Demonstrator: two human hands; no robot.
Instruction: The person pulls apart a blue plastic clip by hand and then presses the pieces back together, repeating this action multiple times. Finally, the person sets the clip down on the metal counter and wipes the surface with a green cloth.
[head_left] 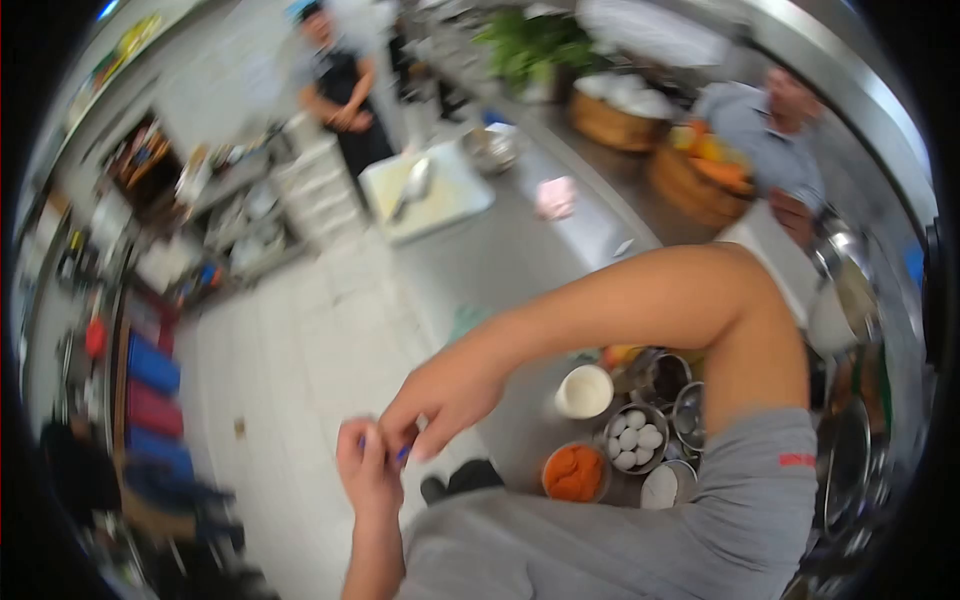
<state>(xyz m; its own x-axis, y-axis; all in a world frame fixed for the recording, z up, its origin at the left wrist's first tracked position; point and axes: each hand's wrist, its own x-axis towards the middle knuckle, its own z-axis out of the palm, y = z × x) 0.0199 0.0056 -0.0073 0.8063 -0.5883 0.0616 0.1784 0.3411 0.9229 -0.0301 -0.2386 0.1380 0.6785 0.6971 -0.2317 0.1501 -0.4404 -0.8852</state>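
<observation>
My left hand (pixel 368 462) and my right hand (pixel 447 398) meet in front of my body, above the tiled floor. Their fingers are closed around a small blue thing (pixel 404 452), mostly covered, whose kind I cannot make out. To the right, on the steel counter (pixel 490 285), stand a white container (pixel 585 391), a metal bowl of several eggs (pixel 635 438) and a bowl of orange food (pixel 575 472). My hands are apart from all of these.
A white cutting board (pixel 430 195) with a knife (pixel 410 187) lies at the counter's far end. A pink cloth-like item (pixel 556 198) is nearby. Baskets (pixel 700 185) line the back. One person (pixel 345 95) stands beyond the counter, another person (pixel 765 135) at right.
</observation>
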